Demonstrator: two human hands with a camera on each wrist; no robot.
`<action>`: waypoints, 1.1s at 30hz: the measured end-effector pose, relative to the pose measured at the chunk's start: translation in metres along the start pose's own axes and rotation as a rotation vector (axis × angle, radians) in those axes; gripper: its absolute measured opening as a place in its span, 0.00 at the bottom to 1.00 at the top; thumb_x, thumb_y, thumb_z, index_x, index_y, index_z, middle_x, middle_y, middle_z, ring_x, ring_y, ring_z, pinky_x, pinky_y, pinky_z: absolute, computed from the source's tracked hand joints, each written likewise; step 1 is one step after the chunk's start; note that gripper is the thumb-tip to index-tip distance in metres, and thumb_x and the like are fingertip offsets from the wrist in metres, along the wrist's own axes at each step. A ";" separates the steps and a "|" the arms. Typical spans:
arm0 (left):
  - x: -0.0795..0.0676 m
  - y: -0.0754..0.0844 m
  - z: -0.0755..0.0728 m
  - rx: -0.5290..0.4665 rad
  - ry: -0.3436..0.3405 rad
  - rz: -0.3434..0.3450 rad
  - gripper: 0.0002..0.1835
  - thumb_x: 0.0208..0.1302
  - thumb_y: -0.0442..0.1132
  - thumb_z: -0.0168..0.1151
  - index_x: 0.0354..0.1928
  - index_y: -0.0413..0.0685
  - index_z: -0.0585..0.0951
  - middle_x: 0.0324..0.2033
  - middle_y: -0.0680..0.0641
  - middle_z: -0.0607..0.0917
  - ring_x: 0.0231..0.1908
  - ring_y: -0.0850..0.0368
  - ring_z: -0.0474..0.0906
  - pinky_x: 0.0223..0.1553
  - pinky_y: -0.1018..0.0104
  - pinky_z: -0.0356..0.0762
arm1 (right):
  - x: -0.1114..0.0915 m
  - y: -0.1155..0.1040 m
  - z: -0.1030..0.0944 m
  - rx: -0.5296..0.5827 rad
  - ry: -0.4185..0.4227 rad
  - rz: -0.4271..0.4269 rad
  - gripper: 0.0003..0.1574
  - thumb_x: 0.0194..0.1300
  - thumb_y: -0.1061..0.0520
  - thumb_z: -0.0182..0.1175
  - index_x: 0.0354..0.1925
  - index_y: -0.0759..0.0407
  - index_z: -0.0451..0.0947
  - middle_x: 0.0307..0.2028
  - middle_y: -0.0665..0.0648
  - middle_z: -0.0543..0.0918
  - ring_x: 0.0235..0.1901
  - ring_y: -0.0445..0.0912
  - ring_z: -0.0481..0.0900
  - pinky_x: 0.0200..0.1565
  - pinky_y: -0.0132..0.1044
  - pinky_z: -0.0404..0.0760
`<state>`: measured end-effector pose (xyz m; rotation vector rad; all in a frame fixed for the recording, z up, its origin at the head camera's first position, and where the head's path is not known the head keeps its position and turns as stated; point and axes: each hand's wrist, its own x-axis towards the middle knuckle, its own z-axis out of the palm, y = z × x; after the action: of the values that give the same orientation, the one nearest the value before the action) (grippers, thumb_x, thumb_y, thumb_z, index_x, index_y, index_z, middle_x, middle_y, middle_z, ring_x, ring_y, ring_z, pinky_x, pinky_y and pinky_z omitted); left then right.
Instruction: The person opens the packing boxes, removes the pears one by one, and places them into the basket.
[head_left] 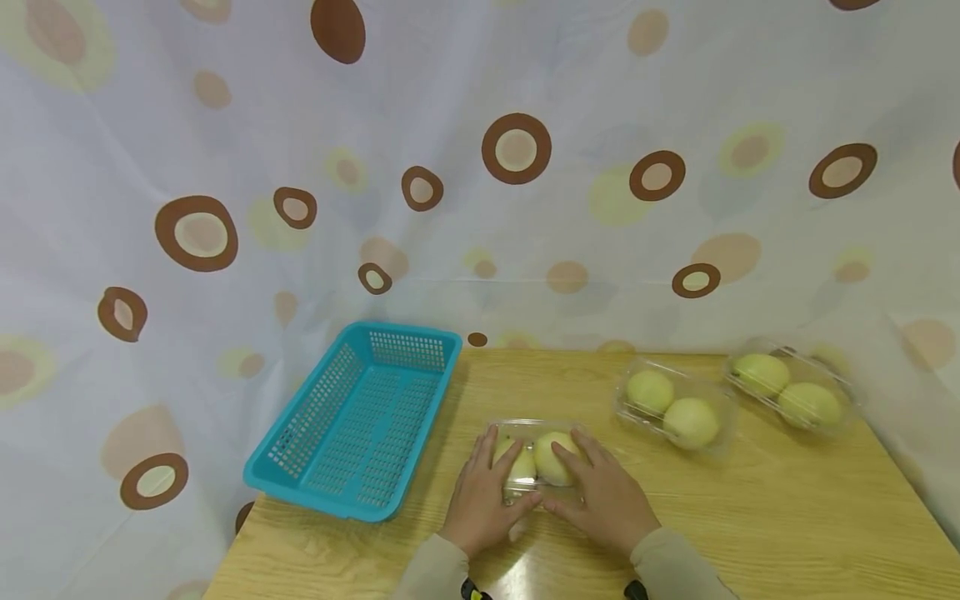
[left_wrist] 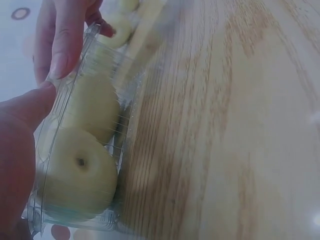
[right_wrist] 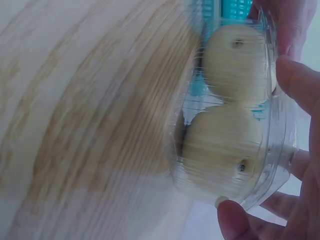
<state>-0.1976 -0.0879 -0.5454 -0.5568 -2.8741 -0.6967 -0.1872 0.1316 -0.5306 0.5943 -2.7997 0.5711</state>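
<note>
As left hand [head_left: 483,498] and right hand [head_left: 609,496] rest on it, fingers [head_left: 507,462] spread, fruit box [head_left: 533,468] between

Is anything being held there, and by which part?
Yes: the left hand and right hand hold the clear box by its upper edges, one towards each end.

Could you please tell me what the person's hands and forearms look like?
The left hand and right hand are bare, without gloves. The left sleeve and right sleeve are plain pale beige. A black-and-yellow band shows at the left wrist, something black at the right.
</note>
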 end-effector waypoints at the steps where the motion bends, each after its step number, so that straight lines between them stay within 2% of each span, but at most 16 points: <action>1: -0.001 -0.001 0.000 -0.003 0.000 -0.002 0.44 0.57 0.75 0.48 0.73 0.65 0.60 0.75 0.43 0.46 0.71 0.38 0.48 0.61 0.36 0.60 | 0.000 -0.001 0.000 -0.008 0.000 0.000 0.54 0.53 0.21 0.57 0.69 0.49 0.66 0.70 0.64 0.60 0.62 0.64 0.66 0.53 0.60 0.74; 9: -0.003 -0.002 0.000 -0.007 -0.032 -0.015 0.45 0.57 0.76 0.46 0.73 0.65 0.59 0.75 0.46 0.45 0.72 0.39 0.46 0.63 0.37 0.59 | -0.003 -0.004 0.001 -0.039 -0.020 0.007 0.54 0.52 0.22 0.58 0.69 0.50 0.66 0.70 0.65 0.59 0.63 0.64 0.65 0.53 0.59 0.74; 22: -0.002 0.002 -0.004 -0.016 -0.017 0.003 0.45 0.57 0.75 0.49 0.72 0.60 0.63 0.74 0.42 0.48 0.71 0.37 0.48 0.62 0.35 0.58 | -0.001 -0.004 -0.001 -0.053 -0.029 0.018 0.54 0.53 0.22 0.58 0.69 0.49 0.66 0.69 0.65 0.60 0.64 0.64 0.64 0.52 0.60 0.75; 27: -0.002 -0.006 0.000 -0.071 -0.015 -0.005 0.47 0.56 0.76 0.49 0.73 0.59 0.62 0.75 0.45 0.46 0.72 0.40 0.46 0.63 0.39 0.58 | -0.003 -0.007 0.002 -0.054 -0.001 0.012 0.53 0.54 0.23 0.57 0.68 0.52 0.67 0.69 0.67 0.60 0.65 0.65 0.62 0.53 0.60 0.74; 30: -0.004 -0.012 -0.001 -0.136 -0.024 -0.051 0.46 0.56 0.74 0.52 0.73 0.61 0.60 0.75 0.51 0.41 0.72 0.44 0.46 0.64 0.43 0.60 | -0.002 -0.011 0.004 -0.067 0.011 0.030 0.53 0.55 0.23 0.57 0.68 0.52 0.67 0.69 0.67 0.60 0.65 0.65 0.62 0.51 0.59 0.75; 33: -0.009 -0.015 -0.007 -0.199 -0.015 -0.093 0.44 0.58 0.68 0.57 0.73 0.59 0.60 0.75 0.54 0.40 0.71 0.44 0.48 0.63 0.44 0.62 | -0.002 -0.018 0.004 -0.065 0.019 0.067 0.53 0.55 0.24 0.58 0.69 0.53 0.66 0.69 0.68 0.60 0.65 0.66 0.62 0.45 0.59 0.79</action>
<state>-0.1949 -0.1059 -0.5470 -0.4548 -2.8789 -1.0049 -0.1781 0.1152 -0.5286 0.4816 -2.8170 0.4933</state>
